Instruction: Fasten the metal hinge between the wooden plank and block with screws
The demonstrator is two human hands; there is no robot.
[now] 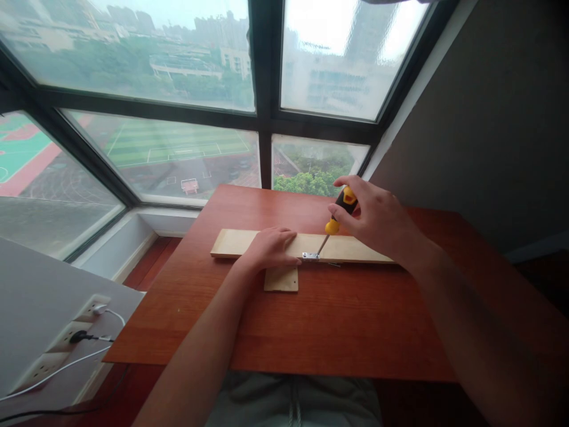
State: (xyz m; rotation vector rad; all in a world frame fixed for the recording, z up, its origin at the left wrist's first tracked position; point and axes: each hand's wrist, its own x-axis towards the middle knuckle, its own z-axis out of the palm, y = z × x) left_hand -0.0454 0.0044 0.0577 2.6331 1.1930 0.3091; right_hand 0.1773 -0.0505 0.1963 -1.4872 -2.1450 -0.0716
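Note:
A long pale wooden board (240, 238) lies across the table. My left hand (272, 246) is closed on it, fingers over the top and thumb at the near edge beside a small metal hinge or bracket (310, 256). My right hand (377, 216) grips a yellow-and-black screwdriver (346, 200) by its handle. The screwdriver leans, its tip down at the right part of the metal piece; any screw under it is too small to make out. A short wooden piece (281, 280) sticks out toward me from under the board, partly covered by my left hand.
The reddish-brown table (311, 332) stands by large dark-framed windows (262, 118). A thin metal item (334, 265), perhaps a screw, lies at the board's near edge. Wall sockets (73, 335) with plugs and cables are at the lower left.

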